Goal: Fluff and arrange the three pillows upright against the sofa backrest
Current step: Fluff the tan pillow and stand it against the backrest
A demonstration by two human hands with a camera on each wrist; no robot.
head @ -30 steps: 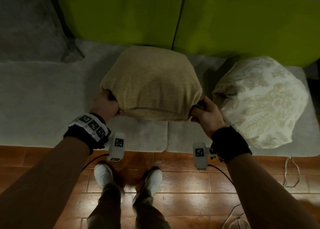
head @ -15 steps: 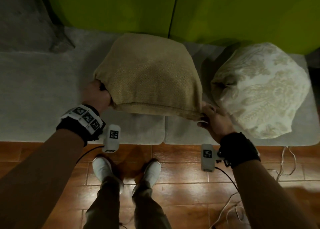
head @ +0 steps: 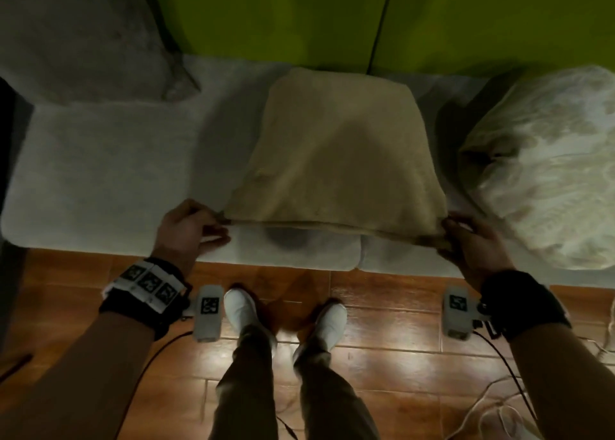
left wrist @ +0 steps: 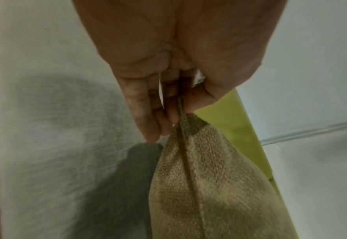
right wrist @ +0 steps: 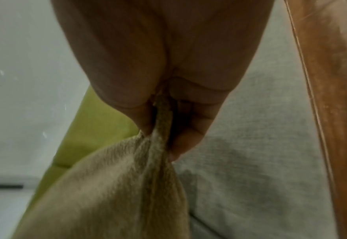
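Observation:
A tan woven pillow [head: 339, 160] lies on the pale sofa seat [head: 100, 180], its far edge against the green backrest [head: 273, 16]. My left hand [head: 213, 230] pinches its near left corner [left wrist: 180, 122]. My right hand [head: 447, 236] pinches the near right corner [right wrist: 162, 122]. The near edge is stretched taut between them and lifted a little off the seat. A cream floral pillow [head: 545, 170] sits to the right on the seat. A grey pillow [head: 83, 33] leans at the far left.
My two white shoes [head: 239, 309] stand on the reddish tiled floor [head: 392, 336] just in front of the sofa edge. Loose white cords [head: 492, 406] lie on the floor at the lower right.
Both hands slid from the tan pillow's sides to its near corners and pulled them apart. The pillow went from bunched and rounded to flat and stretched. The view moved closer.

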